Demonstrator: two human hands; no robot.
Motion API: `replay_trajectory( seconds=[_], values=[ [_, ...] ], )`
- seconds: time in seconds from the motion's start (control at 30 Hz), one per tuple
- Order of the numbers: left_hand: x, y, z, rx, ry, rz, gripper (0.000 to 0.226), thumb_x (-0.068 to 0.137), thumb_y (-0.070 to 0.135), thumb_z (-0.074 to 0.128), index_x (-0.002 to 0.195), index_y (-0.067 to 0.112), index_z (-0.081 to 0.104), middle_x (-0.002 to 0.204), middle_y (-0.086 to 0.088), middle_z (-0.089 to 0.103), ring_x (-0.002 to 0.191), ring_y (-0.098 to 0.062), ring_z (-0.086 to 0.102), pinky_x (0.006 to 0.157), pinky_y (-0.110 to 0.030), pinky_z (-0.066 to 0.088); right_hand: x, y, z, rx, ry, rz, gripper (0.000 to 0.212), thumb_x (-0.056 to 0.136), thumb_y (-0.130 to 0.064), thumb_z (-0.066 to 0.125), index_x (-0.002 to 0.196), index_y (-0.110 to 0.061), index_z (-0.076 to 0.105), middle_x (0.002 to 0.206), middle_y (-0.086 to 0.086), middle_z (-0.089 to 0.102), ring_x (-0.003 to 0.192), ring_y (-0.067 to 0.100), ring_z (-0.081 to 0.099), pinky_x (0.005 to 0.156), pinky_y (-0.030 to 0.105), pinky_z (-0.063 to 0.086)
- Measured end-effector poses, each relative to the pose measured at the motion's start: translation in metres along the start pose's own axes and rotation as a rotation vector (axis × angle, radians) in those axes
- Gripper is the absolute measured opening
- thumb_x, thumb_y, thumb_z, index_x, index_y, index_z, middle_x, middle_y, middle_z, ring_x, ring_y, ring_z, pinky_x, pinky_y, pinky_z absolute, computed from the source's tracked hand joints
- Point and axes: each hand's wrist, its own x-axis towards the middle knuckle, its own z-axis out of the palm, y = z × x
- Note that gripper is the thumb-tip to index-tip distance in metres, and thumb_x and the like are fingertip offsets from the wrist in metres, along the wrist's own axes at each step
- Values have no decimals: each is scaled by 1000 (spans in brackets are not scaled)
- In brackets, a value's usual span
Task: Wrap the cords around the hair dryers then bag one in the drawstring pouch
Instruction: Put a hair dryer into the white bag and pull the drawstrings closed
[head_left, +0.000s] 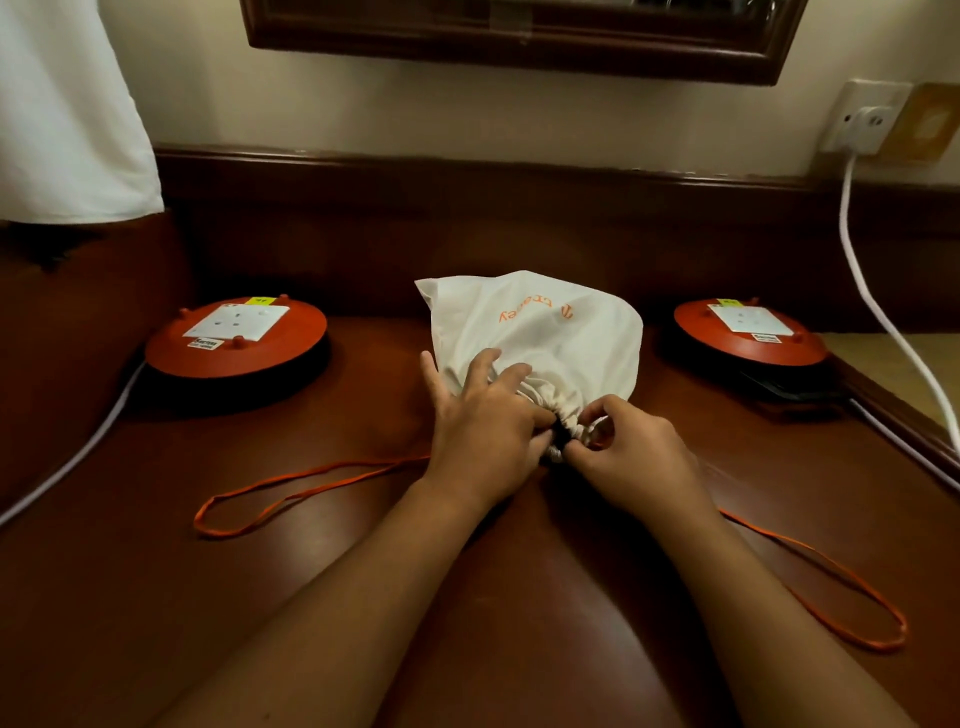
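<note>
A cream drawstring pouch (540, 332) with orange lettering lies bulging in the middle of the dark wooden desk (311, 571), its gathered mouth toward me. My left hand (483, 421) rests on the pouch and pinches the puckered mouth. My right hand (634, 452) pinches the mouth from the other side. Something dark shows in the small opening between my fingers. One orange drawstring loop (270, 499) trails left across the desk, another orange loop (841, 592) trails right. No hair dryer is visible outside the pouch.
Two round orange extension-cord reels with white sockets sit on the desk, one at the left (236, 338) and one at the right (750, 332). A white cable (878, 312) runs from a wall plug (867, 122) down the right side. A white cloth (67, 114) hangs at upper left.
</note>
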Motion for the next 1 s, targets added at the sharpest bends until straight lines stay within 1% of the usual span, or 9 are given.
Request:
replay_trajectory(
  seconds=[0.1, 0.2, 0.3, 0.4, 0.53, 0.63, 0.73, 0.9, 1.0],
  values=[
    [4, 1, -4, 3, -56, -17, 22, 87, 61, 62, 103, 51, 74, 153, 14, 45, 151, -23, 20, 109, -81, -4, 4, 1, -1, 41, -30, 5, 27, 68, -48, 71, 90, -38, 58, 78, -14, 65, 76, 10, 64, 68, 39, 57],
    [6, -3, -3, -14, -105, -31, 22, 87, 62, 63, 104, 52, 73, 153, 18, 43, 152, -21, 16, 109, -82, -5, 1, 3, 1, 44, 12, -29, 20, 73, -47, 71, 85, -36, 60, 76, -16, 65, 75, 7, 63, 65, 39, 57],
    [6, -6, -2, 7, -76, -25, 22, 86, 61, 65, 103, 51, 73, 150, 19, 47, 151, -19, 20, 109, -82, -3, -1, 1, 7, 1, 72, -64, 17, 79, -48, 69, 83, -34, 62, 76, -15, 65, 76, 11, 64, 63, 36, 55],
    [6, -8, -3, 6, -85, -32, 25, 86, 64, 64, 105, 51, 72, 150, 19, 47, 150, -18, 21, 109, -82, -4, 0, -1, 10, 1, 132, -83, 16, 82, -46, 67, 83, -31, 63, 72, -12, 65, 72, 16, 64, 61, 37, 54],
    [7, -9, -4, -8, -101, -27, 25, 86, 65, 64, 105, 51, 72, 151, 20, 46, 151, -18, 20, 109, -81, -4, 0, -1, 13, 23, 135, -102, 13, 84, -43, 66, 84, -31, 60, 71, -10, 64, 71, 18, 64, 60, 38, 54],
    [7, -10, -4, -6, -109, -21, 27, 86, 66, 63, 105, 50, 73, 152, 20, 46, 152, -18, 18, 110, -81, -4, 0, -1, 17, 30, 143, -135, 15, 85, -44, 64, 87, -31, 55, 71, -8, 64, 70, 21, 63, 59, 41, 54],
    [7, -10, -5, -12, -120, -19, 28, 85, 67, 63, 104, 50, 73, 152, 19, 46, 152, -18, 18, 109, -82, -3, 0, 0, 20, 24, 161, -155, 18, 86, -44, 64, 88, -31, 52, 69, -7, 64, 67, 21, 64, 57, 41, 54],
    [5, -11, -5, 17, -102, -9, 31, 84, 69, 61, 102, 47, 75, 149, 18, 49, 151, -18, 22, 109, -82, -2, -1, 0, 22, 41, 157, -177, 16, 88, -41, 64, 89, -32, 52, 70, -7, 64, 66, 18, 64, 57, 41, 55],
    [-1, -9, -1, 49, -4, 4, 30, 82, 65, 61, 93, 43, 77, 141, 15, 59, 146, -20, 35, 111, -81, 1, -1, 0, 20, 79, 170, -181, 16, 86, -41, 65, 90, -32, 53, 73, -9, 65, 68, 16, 65, 58, 41, 56]
  ],
)
